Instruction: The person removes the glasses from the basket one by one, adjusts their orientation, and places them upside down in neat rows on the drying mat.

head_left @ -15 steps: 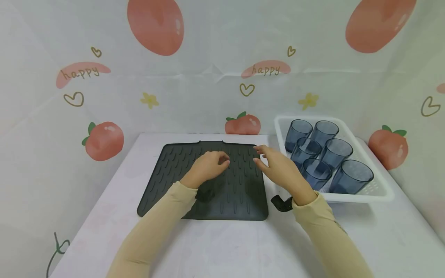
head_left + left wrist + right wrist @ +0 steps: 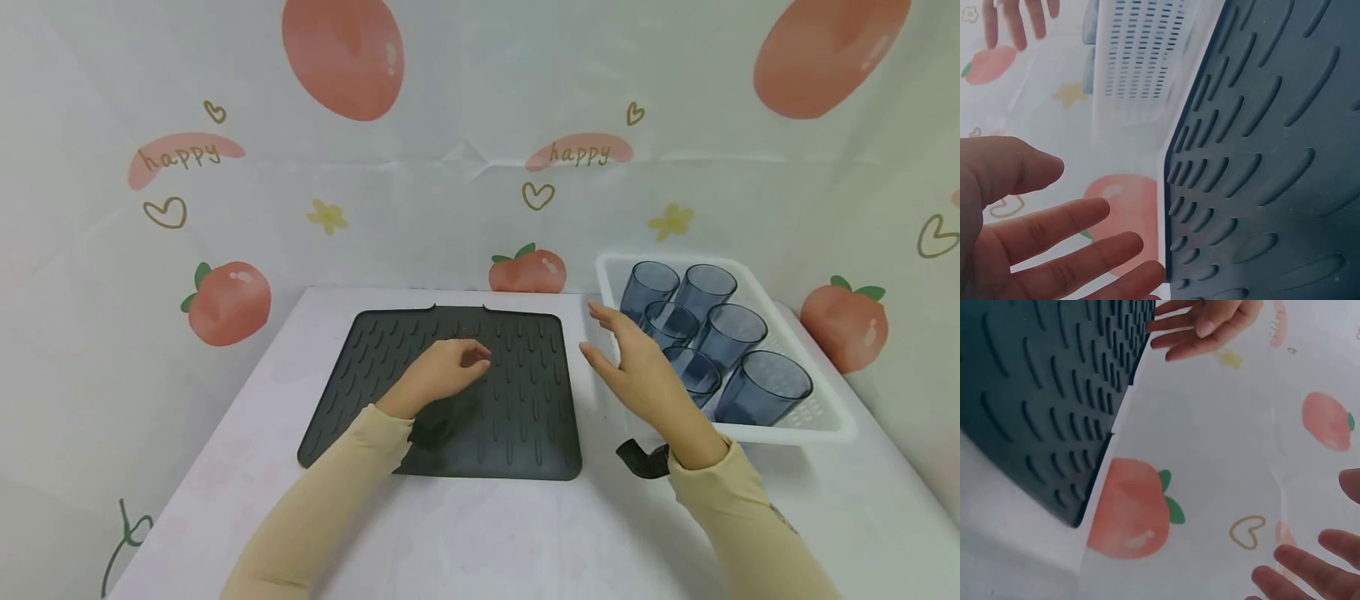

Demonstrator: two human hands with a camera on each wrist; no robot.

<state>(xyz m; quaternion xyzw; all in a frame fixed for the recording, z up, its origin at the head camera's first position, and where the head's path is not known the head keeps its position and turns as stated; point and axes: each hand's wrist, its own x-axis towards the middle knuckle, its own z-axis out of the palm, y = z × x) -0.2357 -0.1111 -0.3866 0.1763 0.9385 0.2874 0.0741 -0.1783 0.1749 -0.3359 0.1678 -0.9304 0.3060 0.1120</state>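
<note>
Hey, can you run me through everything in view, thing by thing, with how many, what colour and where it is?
Table: one, white, across the lower part of the head view
Ridged mat: one, dark grey-green, flat on the table
Basket: one, white, on the table to the right of the mat
Glasses: six, translucent blue, inside the basket
Backdrop: one, white with prints such as red fruits and yellow flowers, behind the table
Sleeves: two, beige, one on each forearm
Curved piece: one plainly visible, black, beside the right cuff
Left hand: one, bare, over the mat
Right hand: one, bare, at the basket's mat-facing side
</note>
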